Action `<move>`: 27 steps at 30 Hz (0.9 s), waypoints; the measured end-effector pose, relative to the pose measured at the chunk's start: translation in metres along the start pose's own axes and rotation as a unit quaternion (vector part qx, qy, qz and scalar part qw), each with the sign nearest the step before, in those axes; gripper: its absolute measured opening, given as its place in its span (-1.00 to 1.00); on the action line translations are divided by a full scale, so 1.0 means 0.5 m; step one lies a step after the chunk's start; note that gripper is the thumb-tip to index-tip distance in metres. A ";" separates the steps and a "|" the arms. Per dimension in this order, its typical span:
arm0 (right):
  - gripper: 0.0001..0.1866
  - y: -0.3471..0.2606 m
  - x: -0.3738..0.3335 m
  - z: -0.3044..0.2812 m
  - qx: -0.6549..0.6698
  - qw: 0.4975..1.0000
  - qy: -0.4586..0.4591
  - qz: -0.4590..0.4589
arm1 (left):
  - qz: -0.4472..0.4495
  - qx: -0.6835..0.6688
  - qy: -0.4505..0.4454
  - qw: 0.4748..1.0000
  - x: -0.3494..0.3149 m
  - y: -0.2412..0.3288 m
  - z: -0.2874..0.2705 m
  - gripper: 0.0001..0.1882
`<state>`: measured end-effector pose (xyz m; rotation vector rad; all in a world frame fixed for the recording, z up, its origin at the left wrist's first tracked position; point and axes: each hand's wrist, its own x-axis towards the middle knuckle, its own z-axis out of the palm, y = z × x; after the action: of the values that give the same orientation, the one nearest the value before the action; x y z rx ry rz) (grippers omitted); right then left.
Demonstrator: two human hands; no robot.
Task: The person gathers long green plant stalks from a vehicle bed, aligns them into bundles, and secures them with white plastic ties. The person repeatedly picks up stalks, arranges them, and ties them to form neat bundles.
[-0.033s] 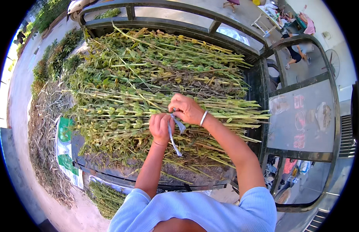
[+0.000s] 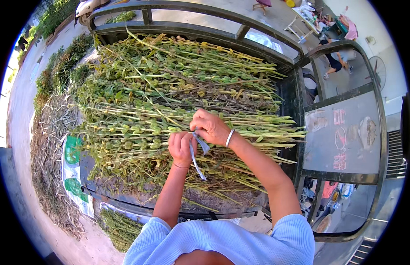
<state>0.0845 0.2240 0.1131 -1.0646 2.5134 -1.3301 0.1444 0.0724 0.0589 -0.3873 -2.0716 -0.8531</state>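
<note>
A pale blue-grey cloth strip point(image 2: 194, 160) is pinched between my two hands, its loose ends hanging toward me. My left hand point(image 2: 180, 146) is closed on it, fingers curled. Just to the right and a little farther off, my right hand point(image 2: 212, 128) grips the strip near its knot or crossing; the fingers hide the exact shape. Both hands rest over a bundle of green pod-bearing stalks point(image 2: 266, 131), which look like sesame, with cut ends pointing right. Whether the strip runs all the way round underneath is hidden. More stalks point(image 2: 169, 62) lie in rows beyond.
The stalks lie on a cart bed with a dark metal rail point(image 2: 191, 9) at the far side and a framed panel point(image 2: 341, 132) at the right. A green-and-white sack point(image 2: 77, 185) hangs at the left edge. Dry stalks point(image 2: 54, 163) lie on the ground. Another person point(image 2: 335, 62) is beyond the frame.
</note>
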 end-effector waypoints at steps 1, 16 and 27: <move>-0.73 -0.004 -0.004 0.007 0.004 0.999 0.022 -0.030 | 0.003 0.003 -0.001 1.000 -0.002 -0.002 0.002 -0.87; -0.89 0.003 0.012 0.008 -0.067 0.997 0.000 -0.026 | -0.013 0.006 -0.016 1.000 -0.008 -0.002 0.012 -0.90; -0.93 0.016 0.003 0.014 -0.021 1.000 0.019 0.005 | -0.024 -0.014 -0.018 0.999 -0.006 -0.008 0.005 -0.85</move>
<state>0.0819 0.2211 0.1029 -1.0425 2.5811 -1.3129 0.1425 0.0715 0.0539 -0.3720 -2.1123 -0.9107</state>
